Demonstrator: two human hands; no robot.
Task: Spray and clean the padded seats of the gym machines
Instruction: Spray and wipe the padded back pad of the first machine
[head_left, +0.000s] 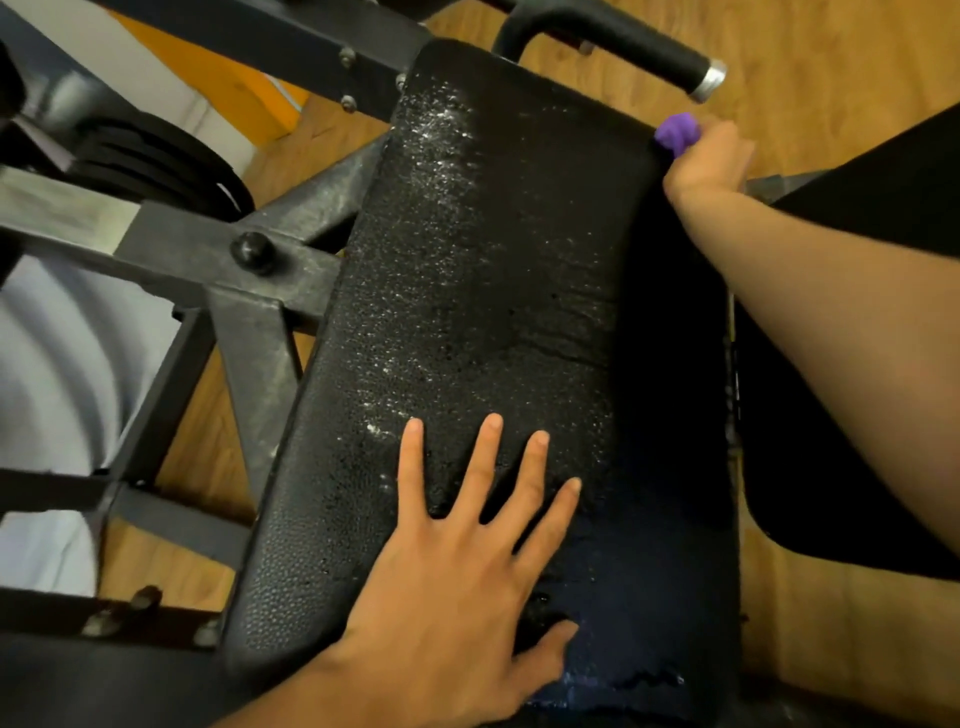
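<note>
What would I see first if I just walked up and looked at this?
Probably the big black padded seat in the middle, speckled with white spray droplets, thickest near its top left. Next, the left hand lying flat with fingers spread on the seat's lower part, and the right hand holding a bright purple cloth at the seat's top right corner.

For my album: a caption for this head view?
Left hand flat on the spray-speckled padded seat; right hand grips a purple cloth at its far corner.
</note>
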